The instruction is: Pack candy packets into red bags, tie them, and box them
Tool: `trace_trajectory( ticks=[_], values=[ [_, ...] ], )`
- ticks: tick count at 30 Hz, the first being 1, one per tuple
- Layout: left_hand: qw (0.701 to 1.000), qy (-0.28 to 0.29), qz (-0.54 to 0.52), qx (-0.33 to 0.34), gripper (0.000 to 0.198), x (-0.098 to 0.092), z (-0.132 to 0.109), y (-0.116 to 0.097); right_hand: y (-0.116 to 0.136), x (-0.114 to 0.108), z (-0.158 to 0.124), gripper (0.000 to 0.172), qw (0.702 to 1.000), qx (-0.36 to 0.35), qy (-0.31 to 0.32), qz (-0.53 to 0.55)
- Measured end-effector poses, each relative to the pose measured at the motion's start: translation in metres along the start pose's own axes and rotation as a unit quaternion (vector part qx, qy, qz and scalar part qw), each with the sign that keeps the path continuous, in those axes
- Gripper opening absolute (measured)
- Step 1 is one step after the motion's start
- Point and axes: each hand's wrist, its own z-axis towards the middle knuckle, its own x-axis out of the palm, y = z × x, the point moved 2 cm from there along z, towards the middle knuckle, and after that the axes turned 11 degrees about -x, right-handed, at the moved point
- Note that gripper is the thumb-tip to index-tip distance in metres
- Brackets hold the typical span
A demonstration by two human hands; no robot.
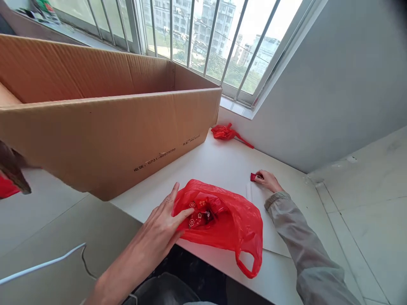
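Observation:
A red plastic bag (229,224) lies on the white table (222,165) right in front of me, with several small red packets (200,214) showing through it. My left hand (165,222) rests on the bag's left side, fingers stretched out and pressing it. My right hand (269,181), in a grey sleeve, reaches to the far side of the bag and pinches a small red packet (255,176) against the table.
A large open cardboard box (104,131) stands on the table at the left. A crumpled red bag (226,133) lies by the wall under the barred window (203,38). A white cable (41,264) crosses the lower grey surface. Tiled floor at right.

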Motion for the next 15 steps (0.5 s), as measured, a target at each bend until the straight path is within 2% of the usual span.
trace_trajectory(
  ticks=[4,6,8,9,10,12,13,14,15],
  values=[
    [0.994,0.044,-0.025,-0.093,0.038,0.004,-0.004,0.000,-0.001,-0.011,-0.017,0.019,0.998,0.034,-0.043,0.017],
    [0.991,0.036,-0.049,-0.119,0.031,0.006,-0.001,0.000,0.016,-0.026,-0.032,0.031,0.996,0.038,-0.072,0.038],
    [0.990,0.026,-0.064,-0.121,0.029,0.008,0.004,-0.001,0.049,-0.043,-0.058,0.043,0.993,0.014,-0.079,0.088],
    [0.990,0.025,-0.067,-0.120,0.031,0.009,0.007,0.000,0.072,-0.050,-0.074,0.044,0.990,-0.013,-0.056,0.127],
    [0.990,0.028,-0.067,-0.120,0.034,0.009,0.011,0.000,0.098,-0.053,-0.092,0.041,0.976,-0.053,-0.008,0.210],
    [0.990,0.035,-0.070,-0.114,0.040,0.007,0.018,-0.001,0.154,-0.048,-0.129,0.026,0.938,-0.115,0.147,0.293],
    [0.991,0.035,-0.076,-0.106,0.043,0.005,0.022,-0.002,0.179,-0.040,-0.144,0.019,0.914,-0.151,0.231,0.296],
    [0.992,0.031,-0.083,-0.095,0.044,0.003,0.025,-0.003,0.202,-0.030,-0.156,0.014,0.897,-0.190,0.288,0.275],
    [0.992,0.025,-0.088,-0.083,0.044,-0.001,0.029,-0.005,0.218,-0.017,-0.162,0.009,0.895,-0.225,0.304,0.237]
  ],
)
